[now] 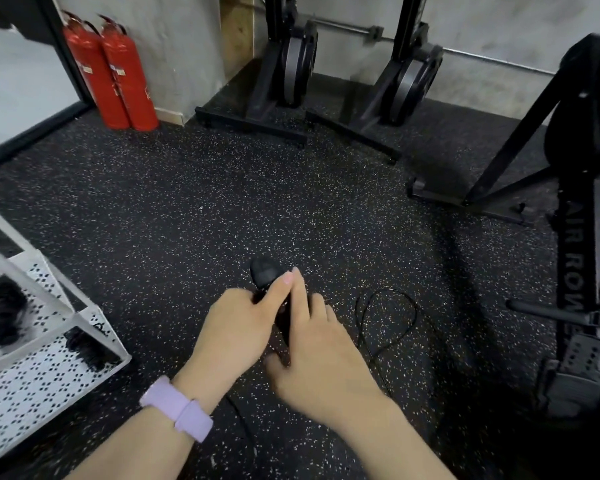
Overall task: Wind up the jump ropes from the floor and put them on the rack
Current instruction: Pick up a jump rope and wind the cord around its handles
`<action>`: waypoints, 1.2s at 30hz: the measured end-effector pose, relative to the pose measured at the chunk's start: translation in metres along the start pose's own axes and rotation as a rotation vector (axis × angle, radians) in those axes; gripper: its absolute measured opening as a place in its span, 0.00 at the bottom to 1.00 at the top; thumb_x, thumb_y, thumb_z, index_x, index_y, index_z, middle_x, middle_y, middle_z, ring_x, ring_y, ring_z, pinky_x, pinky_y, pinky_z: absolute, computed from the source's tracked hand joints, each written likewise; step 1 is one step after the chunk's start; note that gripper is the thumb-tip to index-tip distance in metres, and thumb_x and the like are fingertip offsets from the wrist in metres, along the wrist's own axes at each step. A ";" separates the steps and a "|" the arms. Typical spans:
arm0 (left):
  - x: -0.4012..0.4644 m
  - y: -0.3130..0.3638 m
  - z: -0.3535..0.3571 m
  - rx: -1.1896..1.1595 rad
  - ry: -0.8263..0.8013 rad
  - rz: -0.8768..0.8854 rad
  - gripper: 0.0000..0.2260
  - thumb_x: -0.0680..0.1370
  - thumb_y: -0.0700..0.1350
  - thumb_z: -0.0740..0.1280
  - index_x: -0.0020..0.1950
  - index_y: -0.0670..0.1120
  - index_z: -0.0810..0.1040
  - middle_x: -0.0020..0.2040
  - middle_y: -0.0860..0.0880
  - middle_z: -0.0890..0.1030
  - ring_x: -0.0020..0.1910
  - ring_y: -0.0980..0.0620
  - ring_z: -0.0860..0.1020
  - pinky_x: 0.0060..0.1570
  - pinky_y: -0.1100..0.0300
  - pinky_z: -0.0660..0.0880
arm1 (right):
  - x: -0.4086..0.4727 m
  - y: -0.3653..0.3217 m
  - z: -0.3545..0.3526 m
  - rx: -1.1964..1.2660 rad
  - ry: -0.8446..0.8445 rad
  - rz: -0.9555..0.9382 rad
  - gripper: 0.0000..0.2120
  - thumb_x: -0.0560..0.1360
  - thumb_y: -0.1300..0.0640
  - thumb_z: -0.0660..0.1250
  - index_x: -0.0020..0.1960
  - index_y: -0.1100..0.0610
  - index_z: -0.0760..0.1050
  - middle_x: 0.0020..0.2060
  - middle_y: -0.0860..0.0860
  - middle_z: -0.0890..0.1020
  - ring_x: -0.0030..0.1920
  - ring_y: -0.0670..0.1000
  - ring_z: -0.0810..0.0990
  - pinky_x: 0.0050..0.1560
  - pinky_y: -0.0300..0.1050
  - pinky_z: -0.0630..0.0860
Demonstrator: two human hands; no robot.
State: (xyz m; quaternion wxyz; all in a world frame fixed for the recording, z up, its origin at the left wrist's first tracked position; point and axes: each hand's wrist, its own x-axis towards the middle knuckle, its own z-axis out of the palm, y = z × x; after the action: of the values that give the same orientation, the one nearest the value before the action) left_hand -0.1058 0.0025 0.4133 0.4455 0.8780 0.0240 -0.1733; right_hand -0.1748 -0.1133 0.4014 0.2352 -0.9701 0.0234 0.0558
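Left hand (236, 327) gripped the black handles (265, 275) upright, thumb along them, likely as a core to wind on. Right hand (321, 355) lay against them from the side, fingers bent round the lower part, probably steadying; exact grip unclear. Cord (385, 320) lay looped on the floor (187, 202) just right of the hands, not yet wound. Rack (49, 368) stood near, left, dark rope bundles already on it.
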 end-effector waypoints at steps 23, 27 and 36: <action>-0.006 0.015 -0.020 -0.377 -0.350 0.215 0.26 0.72 0.73 0.53 0.36 0.57 0.82 0.30 0.51 0.75 0.29 0.54 0.71 0.31 0.60 0.70 | 0.007 0.019 -0.032 1.827 -0.414 0.028 0.18 0.79 0.63 0.66 0.67 0.57 0.70 0.45 0.59 0.75 0.36 0.51 0.73 0.31 0.40 0.68; -0.001 0.008 -0.020 -0.157 -0.258 0.209 0.40 0.76 0.74 0.43 0.43 0.42 0.80 0.32 0.47 0.80 0.31 0.53 0.77 0.38 0.61 0.74 | 0.008 0.021 -0.038 1.815 -0.310 -0.003 0.17 0.79 0.64 0.65 0.66 0.54 0.73 0.45 0.59 0.76 0.35 0.51 0.72 0.30 0.40 0.68; 0.007 -0.011 -0.023 0.444 0.004 0.376 0.25 0.84 0.63 0.52 0.37 0.47 0.72 0.27 0.50 0.74 0.25 0.53 0.72 0.30 0.58 0.69 | 0.016 0.059 -0.058 1.655 0.237 0.269 0.19 0.78 0.67 0.66 0.67 0.56 0.73 0.42 0.60 0.78 0.33 0.52 0.73 0.28 0.42 0.67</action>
State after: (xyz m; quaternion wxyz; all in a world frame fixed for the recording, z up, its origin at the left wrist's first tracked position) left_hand -0.0953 0.0264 0.4145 0.2666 0.9434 -0.1769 -0.0871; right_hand -0.1579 -0.1921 0.4239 0.8569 -0.4735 0.1966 -0.0540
